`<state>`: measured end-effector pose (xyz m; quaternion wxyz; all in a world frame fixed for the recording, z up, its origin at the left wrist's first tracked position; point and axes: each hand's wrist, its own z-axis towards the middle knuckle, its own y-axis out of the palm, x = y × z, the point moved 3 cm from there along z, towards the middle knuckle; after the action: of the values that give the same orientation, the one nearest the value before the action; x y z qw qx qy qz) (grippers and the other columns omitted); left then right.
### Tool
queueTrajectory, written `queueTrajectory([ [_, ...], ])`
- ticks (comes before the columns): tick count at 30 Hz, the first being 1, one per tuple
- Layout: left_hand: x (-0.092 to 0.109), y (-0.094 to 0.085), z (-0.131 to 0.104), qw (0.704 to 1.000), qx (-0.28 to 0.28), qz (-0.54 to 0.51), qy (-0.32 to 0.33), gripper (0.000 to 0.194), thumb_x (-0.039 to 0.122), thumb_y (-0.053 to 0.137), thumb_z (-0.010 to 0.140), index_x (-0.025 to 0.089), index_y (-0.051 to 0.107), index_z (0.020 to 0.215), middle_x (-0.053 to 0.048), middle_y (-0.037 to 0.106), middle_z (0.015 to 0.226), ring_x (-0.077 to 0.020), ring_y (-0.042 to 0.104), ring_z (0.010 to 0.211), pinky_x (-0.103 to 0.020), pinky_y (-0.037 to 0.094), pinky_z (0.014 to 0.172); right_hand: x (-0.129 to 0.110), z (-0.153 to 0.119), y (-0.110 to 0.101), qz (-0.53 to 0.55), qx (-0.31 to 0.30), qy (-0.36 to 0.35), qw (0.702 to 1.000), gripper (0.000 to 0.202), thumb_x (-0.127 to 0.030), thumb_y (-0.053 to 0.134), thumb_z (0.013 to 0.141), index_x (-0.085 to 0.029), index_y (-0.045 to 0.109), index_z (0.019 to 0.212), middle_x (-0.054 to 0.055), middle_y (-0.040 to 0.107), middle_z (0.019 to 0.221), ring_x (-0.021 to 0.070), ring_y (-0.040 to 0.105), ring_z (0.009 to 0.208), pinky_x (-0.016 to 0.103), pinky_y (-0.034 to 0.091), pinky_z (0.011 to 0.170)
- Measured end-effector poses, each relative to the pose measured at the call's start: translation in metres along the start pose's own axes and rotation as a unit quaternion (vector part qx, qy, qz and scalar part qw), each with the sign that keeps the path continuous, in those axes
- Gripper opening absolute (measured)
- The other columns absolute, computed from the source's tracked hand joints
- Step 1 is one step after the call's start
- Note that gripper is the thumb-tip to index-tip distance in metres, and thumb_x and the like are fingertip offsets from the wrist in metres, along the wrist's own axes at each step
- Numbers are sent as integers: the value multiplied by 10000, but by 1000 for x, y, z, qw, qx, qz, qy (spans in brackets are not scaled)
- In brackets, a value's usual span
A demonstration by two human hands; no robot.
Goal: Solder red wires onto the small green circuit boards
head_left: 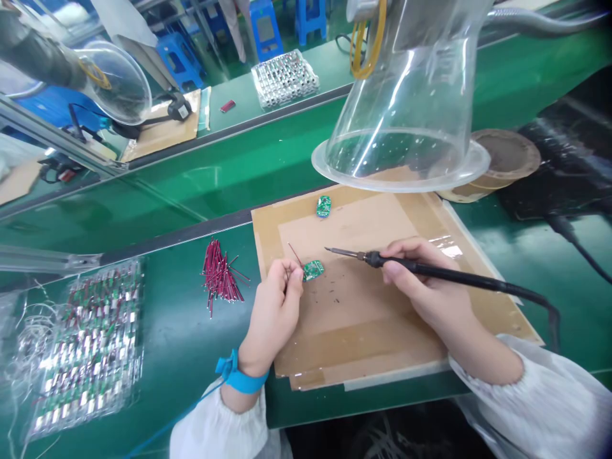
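My left hand [277, 303] is closed in a pinch at the left edge of a small green circuit board [313, 270], low over the cardboard mat. A thin dark red wire [294, 253] slants up and left beside those fingertips; whether it is joined to the board is hidden. My right hand [421, 277] grips a soldering iron [377, 259] by its black handle. The iron's tip points left, above and to the right of the board, apart from it. Farther back on the mat lies a second green circuit board [324, 206].
A pile of red wires [220, 274] lies left of the cardboard mat [363, 347]. At far left is a clear tray [90, 344] full of parts. A clear fume hood [401, 127] hangs over the mat's back, near a round container [509, 156]. A blue wrist strap [243, 380] trails a cord.
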<state>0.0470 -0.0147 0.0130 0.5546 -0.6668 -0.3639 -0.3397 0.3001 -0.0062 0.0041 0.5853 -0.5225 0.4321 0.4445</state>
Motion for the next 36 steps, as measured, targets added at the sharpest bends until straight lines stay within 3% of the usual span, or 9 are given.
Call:
queueTrajectory([
  [9,-7,1,-2,999,20,25,3,117,306,510,1011,220,511,933,30,553,744,-127,505,669,-259,389,650,-1,-1,2,16,5,-9,1000,90,-353,656,965,-264,662,967,2,641,737,141,607,643,287,491,610],
  [13,-5,1,-4,1000,1,26,8,103,297,534,997,211,550,942,17,590,771,-127,516,674,-250,399,642,0,-4,2,26,-5,-20,999,88,-336,610,997,-273,664,1027,-12,611,682,141,592,601,300,481,598],
  [19,13,14,-13,996,-43,-67,43,115,318,523,1028,211,550,993,12,620,788,-120,572,715,-231,440,666,-11,-6,21,-64,-141,-120,981,140,-254,585,1008,-289,695,1087,14,701,884,146,666,781,295,523,741],
  [22,20,26,-17,990,-47,-132,34,137,344,522,1035,216,550,995,9,623,790,-113,568,685,-230,449,652,-19,-7,33,-73,-152,-148,974,113,-287,653,968,-248,683,1069,29,688,898,142,642,752,281,517,701],
  [27,20,37,-20,979,-56,-193,18,141,360,549,1027,219,561,1023,3,642,824,-81,533,585,-217,431,559,-21,-8,38,-48,-121,-122,984,116,-308,675,947,-239,672,1041,21,677,866,132,626,704,264,504,651],
  [36,18,41,-19,970,-72,-231,3,143,353,561,1024,211,564,1000,30,607,726,-73,560,545,-206,443,523,-25,-6,36,-14,-159,-105,982,54,-243,665,945,-226,668,894,-11,634,779,106,586,665,240,463,632],
])
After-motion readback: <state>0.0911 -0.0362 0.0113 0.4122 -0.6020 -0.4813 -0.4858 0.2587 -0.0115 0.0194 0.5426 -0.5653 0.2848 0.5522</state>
